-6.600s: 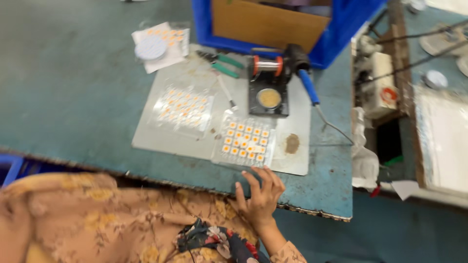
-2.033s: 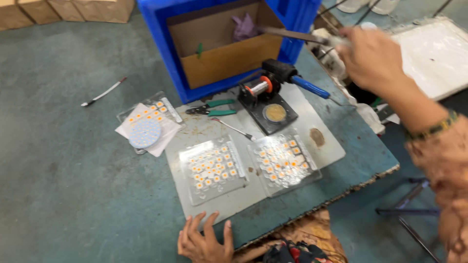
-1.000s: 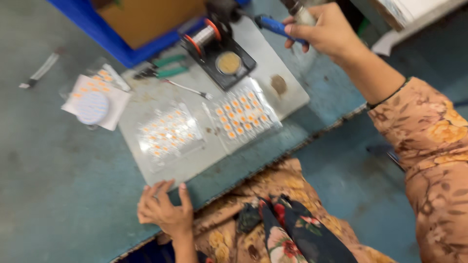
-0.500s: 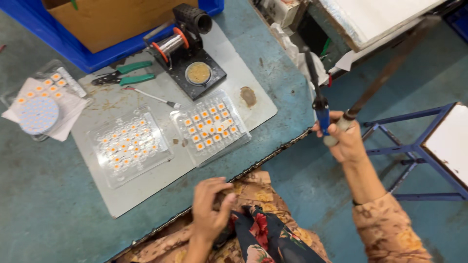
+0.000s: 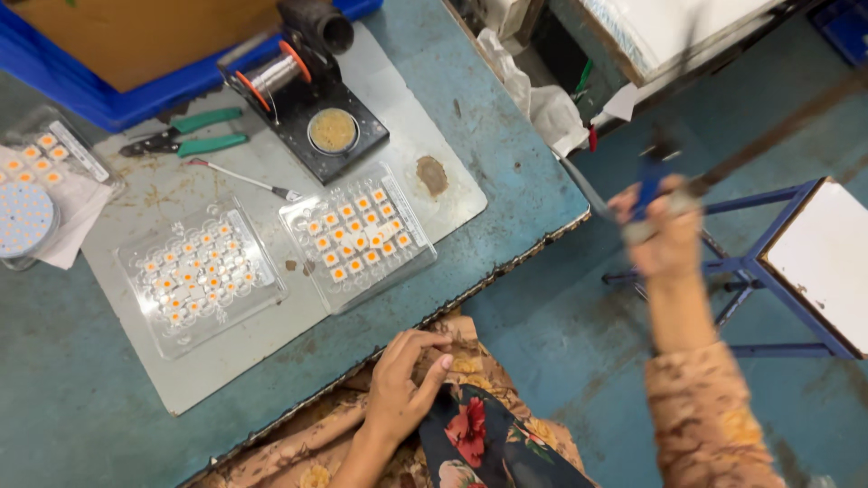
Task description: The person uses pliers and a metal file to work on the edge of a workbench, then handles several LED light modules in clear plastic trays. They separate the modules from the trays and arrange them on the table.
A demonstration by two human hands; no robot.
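Beside clear trays (image 5: 357, 237) of orange squares, right hand (image 5: 665, 233) clamped on blue-handled tool (image 5: 648, 176), left hand (image 5: 405, 384) loose on lap

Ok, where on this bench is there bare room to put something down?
Bare patches: the teal bench top left of and below the grey mat, and the strip right of it toward the corner. Crowded: the mat, with two clear trays, the solder stand and pliers.

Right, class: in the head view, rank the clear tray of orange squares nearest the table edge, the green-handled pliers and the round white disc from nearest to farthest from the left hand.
1. Clear tray, just above the left hand.
2. Green-handled pliers, farther up the table.
3. Round white disc, far left edge.
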